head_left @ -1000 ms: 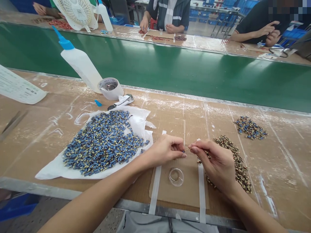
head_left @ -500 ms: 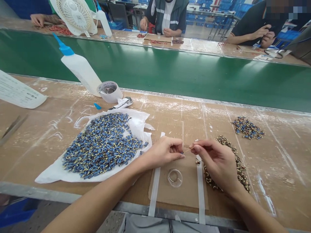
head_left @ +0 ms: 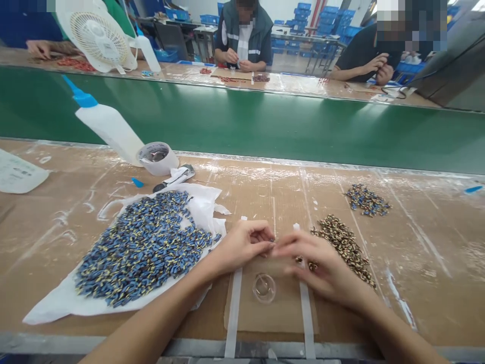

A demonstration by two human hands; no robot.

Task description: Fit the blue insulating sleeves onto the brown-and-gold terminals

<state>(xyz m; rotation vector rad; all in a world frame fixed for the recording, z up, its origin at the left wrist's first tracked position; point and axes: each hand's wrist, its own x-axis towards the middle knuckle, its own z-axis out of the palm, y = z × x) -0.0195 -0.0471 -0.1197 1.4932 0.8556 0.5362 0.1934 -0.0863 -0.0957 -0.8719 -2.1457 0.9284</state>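
My left hand is closed in a pinch above the cardboard pad; a tiny bluish piece shows at its fingertips. My right hand is smeared by motion, its fingers close to the left fingertips; what it holds, if anything, cannot be made out. Below both hands stands a small clear round dish. To the left, a heap of small blue, yellow and dark pieces lies on a white sheet. Beside my right hand is a pile of small cream and dark pieces.
A smaller mixed pile lies farther back right. A blue-tipped squeeze bottle leans by a tape roll. Behind runs a green belt; across it several people work near a fan.
My right hand has moved in toward my left fingertips and blurred; the thin yellowish stick seen between the hands no longer shows there. The whole view has shifted slightly.
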